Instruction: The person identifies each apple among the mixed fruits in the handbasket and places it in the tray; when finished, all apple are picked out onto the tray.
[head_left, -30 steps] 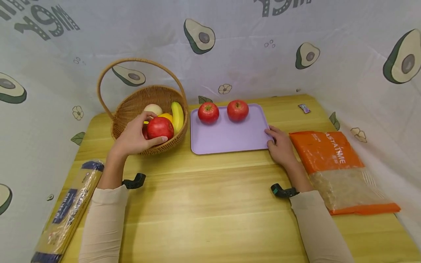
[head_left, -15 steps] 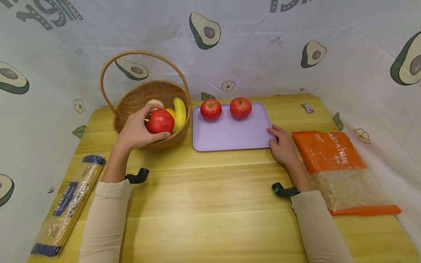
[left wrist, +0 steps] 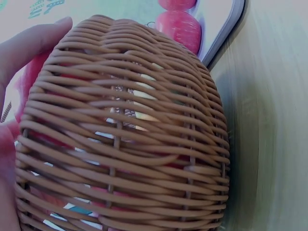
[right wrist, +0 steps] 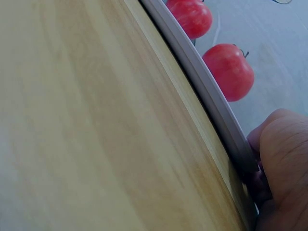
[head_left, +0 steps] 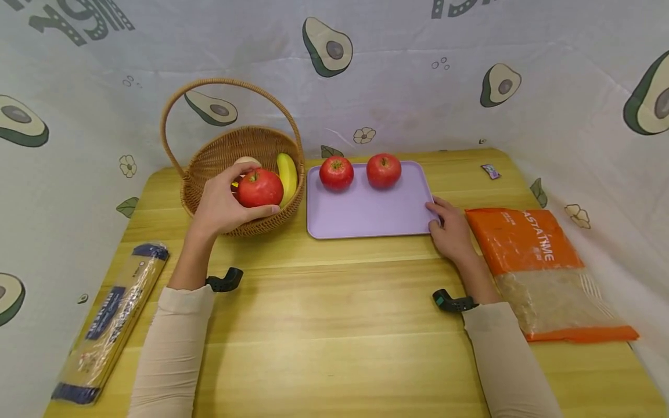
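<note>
My left hand [head_left: 222, 197] grips a red apple [head_left: 261, 188] at the mouth of a wicker basket [head_left: 211, 165], thumb at the front and fingers over the far side. Beside the apple inside the basket are a banana [head_left: 287, 179] and a pale round fruit [head_left: 248, 160], partly hidden. In the left wrist view the basket's woven wall [left wrist: 125, 125] covers most of the apple. My right hand [head_left: 452, 231] pinches the right edge of a lilac tray [head_left: 366, 217]. Two red apples [head_left: 337, 173] [right wrist: 228, 72] sit along the tray's far side.
An orange pasta bag [head_left: 543, 273] lies right of my right hand. A long clear packet with blue ends [head_left: 112, 325] lies at the table's left. One small purple sachet [head_left: 491, 171] is at the back right. Behind the wooden table [head_left: 324, 325] hangs an avocado-print cloth [head_left: 397, 87].
My left hand has brought the apple slightly up and to the right in the basket, covering more of the fruit behind. The right hand keeps its hold on the tray. The head view shifted slightly.
</note>
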The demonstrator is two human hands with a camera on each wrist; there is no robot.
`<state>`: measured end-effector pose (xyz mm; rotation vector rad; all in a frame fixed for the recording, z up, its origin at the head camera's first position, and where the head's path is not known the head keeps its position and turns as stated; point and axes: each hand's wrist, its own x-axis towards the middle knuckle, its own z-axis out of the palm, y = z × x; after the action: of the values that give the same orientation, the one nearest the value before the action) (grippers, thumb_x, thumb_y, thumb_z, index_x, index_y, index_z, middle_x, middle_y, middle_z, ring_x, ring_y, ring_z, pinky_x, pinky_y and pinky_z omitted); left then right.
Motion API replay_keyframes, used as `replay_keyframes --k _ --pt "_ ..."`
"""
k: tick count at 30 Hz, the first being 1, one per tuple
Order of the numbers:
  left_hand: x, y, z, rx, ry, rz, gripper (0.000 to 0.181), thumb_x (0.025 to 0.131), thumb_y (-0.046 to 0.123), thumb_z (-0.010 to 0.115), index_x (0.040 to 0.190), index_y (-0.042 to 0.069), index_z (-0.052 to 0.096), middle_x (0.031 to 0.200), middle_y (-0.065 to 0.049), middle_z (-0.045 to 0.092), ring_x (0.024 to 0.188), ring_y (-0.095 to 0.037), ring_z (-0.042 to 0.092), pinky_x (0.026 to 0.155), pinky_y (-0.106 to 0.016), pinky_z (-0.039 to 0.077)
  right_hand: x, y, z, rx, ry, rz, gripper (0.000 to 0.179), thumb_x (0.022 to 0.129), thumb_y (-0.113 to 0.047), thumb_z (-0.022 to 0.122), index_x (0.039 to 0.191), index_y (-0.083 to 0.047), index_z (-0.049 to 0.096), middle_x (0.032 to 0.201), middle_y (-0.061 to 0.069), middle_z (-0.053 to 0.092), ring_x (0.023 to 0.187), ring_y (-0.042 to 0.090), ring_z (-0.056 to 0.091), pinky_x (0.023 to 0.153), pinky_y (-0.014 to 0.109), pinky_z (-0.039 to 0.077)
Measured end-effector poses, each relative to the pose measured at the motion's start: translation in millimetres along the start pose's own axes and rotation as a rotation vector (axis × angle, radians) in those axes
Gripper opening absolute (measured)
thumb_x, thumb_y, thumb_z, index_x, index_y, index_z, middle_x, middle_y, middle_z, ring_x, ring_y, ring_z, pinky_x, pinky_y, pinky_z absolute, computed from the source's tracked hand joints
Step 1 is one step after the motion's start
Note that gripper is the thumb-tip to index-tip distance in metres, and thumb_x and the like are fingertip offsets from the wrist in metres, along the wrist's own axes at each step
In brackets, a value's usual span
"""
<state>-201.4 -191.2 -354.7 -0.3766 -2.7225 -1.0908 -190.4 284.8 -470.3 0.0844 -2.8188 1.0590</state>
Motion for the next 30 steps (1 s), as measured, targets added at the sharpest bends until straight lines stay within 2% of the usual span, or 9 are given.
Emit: replay_keyframes --k 6,13,17,21,25,30 --pt "0.8 6.6 3.2 -0.014 0.047 0.026 0.079 0.070 0.042 0.093 0.140 0.027 0.061 0.146 0.000 0.057 0.124 -0.027 0.058 0.100 -0.056 0.053 1.5 2 0 -0.001 0.003 -0.004 0.049 0.095 -0.002 0.044 0.142 0.007 0.056 0.159 0.024 0.043 0.145 0.050 0.037 0.121 0.062 0.027" --pt "-2.0 21.0 8.5 -0.141 0.076 -0.009 0.079 0.069 0.034 0.093 0.140 0.026 0.058 0.136 -0.002 0.063 0.110 -0.025 0.064 0.094 -0.050 0.058 1.6 3 1 0.003 0.003 -0.002 0.050 0.095 -0.002 0.045 0.142 0.006 0.056 0.159 0.024 0.043 0.145 0.051 0.037 0.121 0.062 0.027" --pt "-2.5 29.6 12.9 -0.194 0.085 0.029 0.079 0.068 0.031 0.095 0.139 0.028 0.060 0.134 0.001 0.062 0.111 -0.018 0.064 0.094 -0.045 0.058 1.7 3 1 0.001 0.001 0.001 0.050 0.095 -0.003 0.044 0.143 0.006 0.056 0.159 0.024 0.043 0.146 0.050 0.037 0.121 0.062 0.027" --pt "-2.1 40.2 20.2 -0.261 0.068 0.088 0.080 0.067 0.029 0.097 0.140 0.029 0.062 0.131 0.004 0.060 0.117 -0.010 0.058 0.094 -0.041 0.057 1.9 3 1 -0.003 -0.004 0.012 0.050 0.096 -0.004 0.044 0.144 0.005 0.056 0.160 0.023 0.042 0.145 0.050 0.036 0.121 0.062 0.027" --pt "-0.7 50.2 31.0 -0.328 0.039 0.136 0.081 0.068 0.031 0.097 0.141 0.027 0.061 0.134 0.009 0.063 0.117 -0.008 0.060 0.093 -0.039 0.059 1.4 2 0 -0.004 -0.013 0.024 0.050 0.097 -0.005 0.043 0.145 0.004 0.055 0.161 0.021 0.041 0.145 0.050 0.036 0.121 0.062 0.027" --pt "1.0 59.0 47.4 -0.313 0.012 0.138 0.081 0.070 0.040 0.095 0.143 0.029 0.060 0.136 0.011 0.064 0.114 -0.008 0.061 0.091 -0.038 0.059 0.4 1 -1 -0.003 -0.020 0.031 0.050 0.098 -0.005 0.043 0.145 0.003 0.054 0.162 0.021 0.040 0.146 0.049 0.035 0.121 0.063 0.027"
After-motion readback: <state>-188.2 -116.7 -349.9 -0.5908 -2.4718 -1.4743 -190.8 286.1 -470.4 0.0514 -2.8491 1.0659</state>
